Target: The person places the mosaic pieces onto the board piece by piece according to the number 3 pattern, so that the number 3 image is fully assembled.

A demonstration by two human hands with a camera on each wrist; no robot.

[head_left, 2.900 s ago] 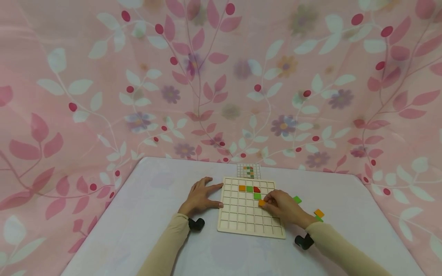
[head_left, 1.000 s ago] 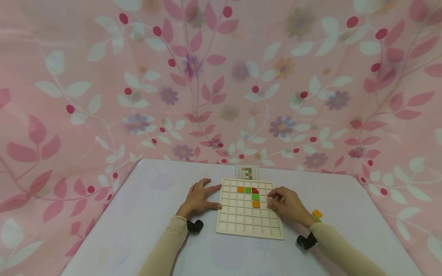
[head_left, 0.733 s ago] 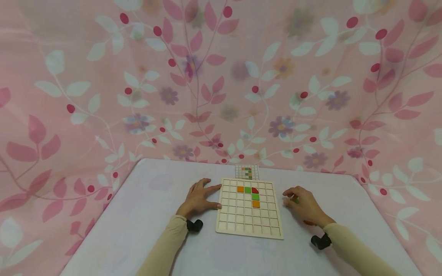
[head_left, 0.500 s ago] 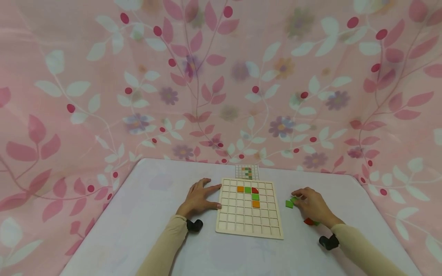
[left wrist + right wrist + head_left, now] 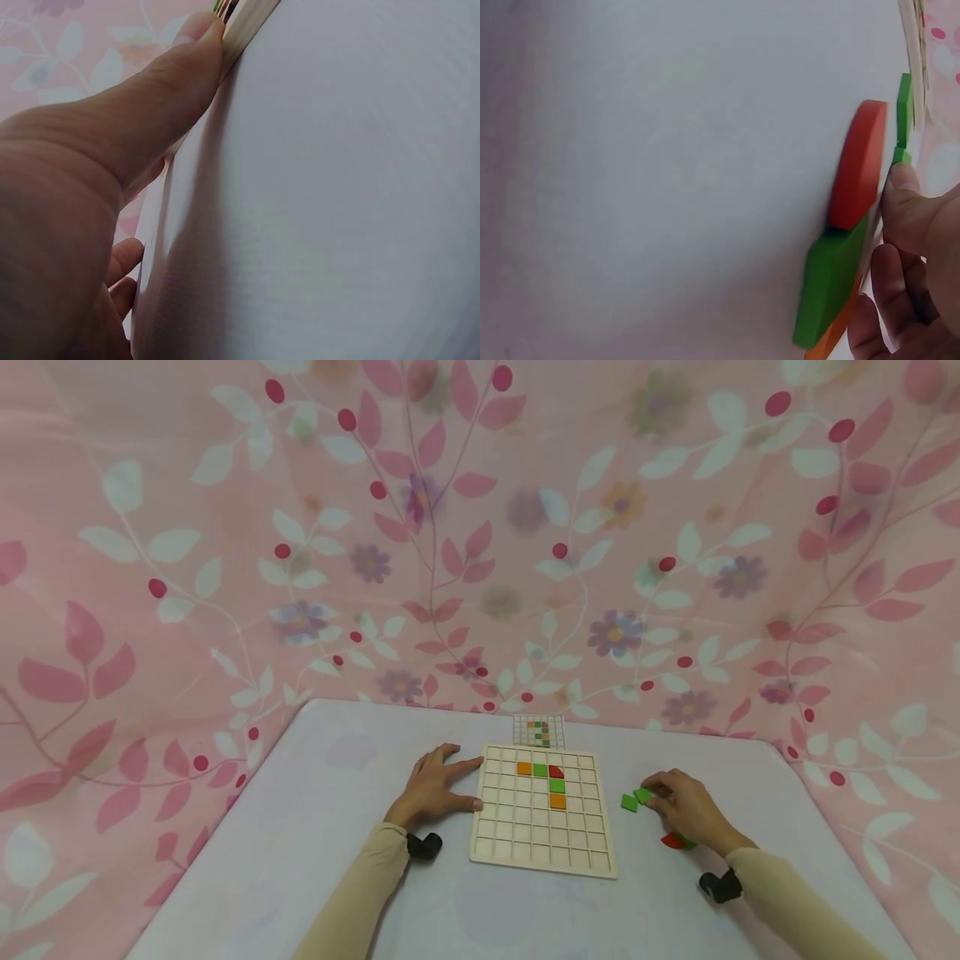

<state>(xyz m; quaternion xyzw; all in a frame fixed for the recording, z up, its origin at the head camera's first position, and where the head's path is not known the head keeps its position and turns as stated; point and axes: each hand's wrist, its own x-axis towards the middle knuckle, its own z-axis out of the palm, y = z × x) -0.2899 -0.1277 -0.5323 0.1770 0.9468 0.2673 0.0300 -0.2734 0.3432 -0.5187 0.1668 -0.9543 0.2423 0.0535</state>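
A pale wooden grid board (image 5: 517, 835) lies on the table, with an orange tile (image 5: 524, 768), a green tile (image 5: 540, 770), a red round-edged tile (image 5: 556, 772), a second green tile (image 5: 557, 786) and a second orange tile (image 5: 558, 802) in its cells. The left hand (image 5: 431, 789) rests at the board's left edge, fingers spread, thumb touching its side. Right of the board, the right hand (image 5: 690, 810) pinches a loose green square tile (image 5: 642, 795) between thumb and forefinger. Another green square tile (image 5: 629, 803) lies just left of it.
Behind the board stands a small pattern card (image 5: 538, 732) with a coloured grid. Below the right hand lie a loose red tile (image 5: 861, 165), a green tile (image 5: 829, 285) and an orange tile (image 5: 836, 326). A floral pink cloth (image 5: 480, 568) hangs behind the white table.
The right hand has let go of the orange tile in the board and moved right to the loose green tiles. A green tile now shows left of its fingertips. The left hand stays put.
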